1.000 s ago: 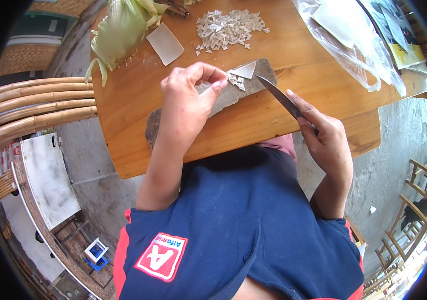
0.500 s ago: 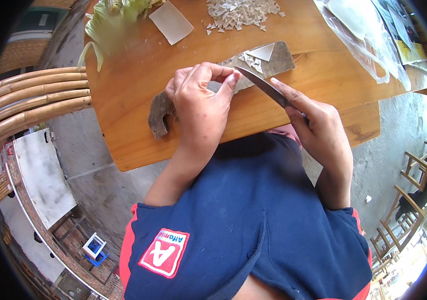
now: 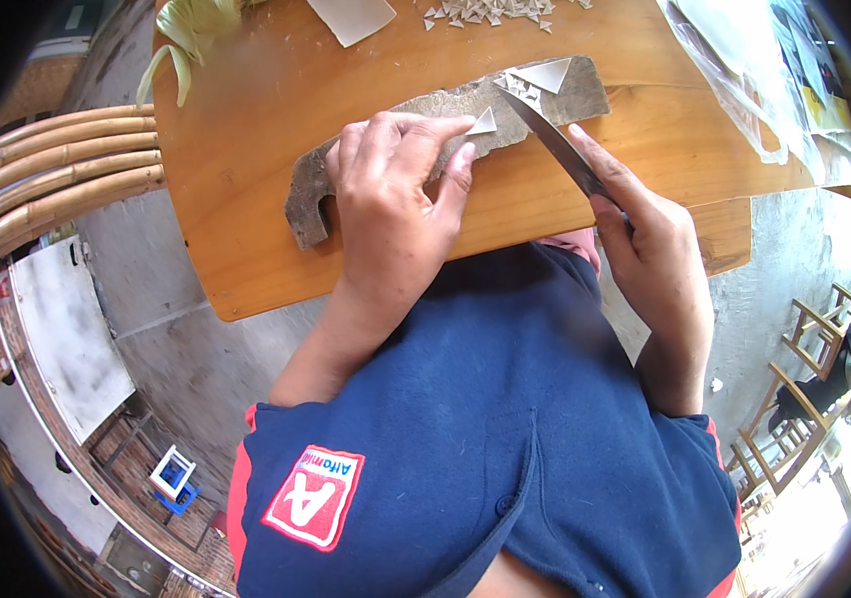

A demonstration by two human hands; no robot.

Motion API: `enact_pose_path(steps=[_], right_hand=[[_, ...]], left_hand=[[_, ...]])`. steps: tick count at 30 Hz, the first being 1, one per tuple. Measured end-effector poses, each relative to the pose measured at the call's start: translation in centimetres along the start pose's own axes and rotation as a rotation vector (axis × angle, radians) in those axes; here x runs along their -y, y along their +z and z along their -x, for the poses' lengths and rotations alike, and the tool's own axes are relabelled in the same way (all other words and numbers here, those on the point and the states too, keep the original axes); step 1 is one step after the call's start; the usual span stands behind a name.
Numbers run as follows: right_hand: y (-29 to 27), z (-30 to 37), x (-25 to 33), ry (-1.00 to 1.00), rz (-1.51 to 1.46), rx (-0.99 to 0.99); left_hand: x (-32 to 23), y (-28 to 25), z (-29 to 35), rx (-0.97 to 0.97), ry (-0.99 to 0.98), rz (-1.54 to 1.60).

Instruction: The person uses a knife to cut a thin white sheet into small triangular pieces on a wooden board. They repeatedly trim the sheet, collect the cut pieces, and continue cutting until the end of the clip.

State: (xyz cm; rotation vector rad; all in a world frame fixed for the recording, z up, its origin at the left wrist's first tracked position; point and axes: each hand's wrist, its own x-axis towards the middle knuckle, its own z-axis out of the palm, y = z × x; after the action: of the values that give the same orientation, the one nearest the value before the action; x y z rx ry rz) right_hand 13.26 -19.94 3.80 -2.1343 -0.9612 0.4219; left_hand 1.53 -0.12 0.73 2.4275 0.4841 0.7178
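**White triangular pieces with knife and slab, wooden surface**

Surface (image 3: 246, 189): brown wood, rounded near left corner.

Slab (image 3: 577, 98): 1, grey-brown, rough, notched at its left end; lies aslant, roughly along the near edge of the surface, its right end farther from the near left corner.

Single triangle (image 3: 484, 122): 1, white, on the middle of the slab, at the index fingertip of the left grip.

Left grip (image 3: 396, 194): over the left half of the slab; thumb and index finger parted with a clear gap, the thumb free of the triangle; whether the index finger presses on it cannot be told.

Knife (image 3: 567, 151): 1, dark curved blade, pointing away from the near edge.

Right grip (image 3: 653, 249): closed firmly around the knife handle, index finger extended along it, beyond the near edge of the surface.

Small triangles (image 3: 527, 93): a cluster, white, toward the right end of the slab, by the knife tip; contact with the tip cannot be told.

Larger triangle (image 3: 547, 75): 1, white, just beside that cluster.

Loose pile (image 3: 490, 10): many small white triangles, toward the far edge, partly out of view.

Sheet (image 3: 351, 18): 1, white, left of the pile.

Husk (image 3: 196, 30): pale green, toward the left edge.

Plastic bag (image 3: 744, 105): 1, clear, toward the right edge.
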Motion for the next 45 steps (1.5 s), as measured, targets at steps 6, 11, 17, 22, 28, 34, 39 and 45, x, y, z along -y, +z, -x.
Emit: enact_pose_path(steps=[6,11,17,22,28,34,39,45], right_hand=[[0.1,-1.0,1.8,-0.001,0.241,0.12],[-0.2,-1.6,2.5,-0.014,0.325,0.162],[-0.3,-1.7,2.0,-0.069,0.327,0.138],[-0.6,-1.8,2.3,-0.094,0.427,0.159],[-0.4,-1.7,2.4,-0.098,0.426,0.178],[-1.9,-1.0,3.4,-0.029,0.5,0.245],[-2.4,-0.4,2.8,-0.023,0.447,0.205],[-2.4,-0.4,2.6,0.017,0.33,0.168]], left_hand=[[0.0,0.2,0.5,0.024,0.119,-0.107],[0.4,0.5,0.8,0.019,0.113,-0.1],[0.3,0.6,0.5,-0.035,0.152,-0.11],[0.2,0.4,0.6,-0.031,0.146,-0.135],[0.2,0.4,0.5,-0.014,0.146,-0.135],[0.2,0.3,0.5,-0.016,0.141,-0.128],[0.5,0.4,0.6,-0.034,0.142,-0.102],[0.6,0.4,0.7,-0.078,0.112,-0.057]])
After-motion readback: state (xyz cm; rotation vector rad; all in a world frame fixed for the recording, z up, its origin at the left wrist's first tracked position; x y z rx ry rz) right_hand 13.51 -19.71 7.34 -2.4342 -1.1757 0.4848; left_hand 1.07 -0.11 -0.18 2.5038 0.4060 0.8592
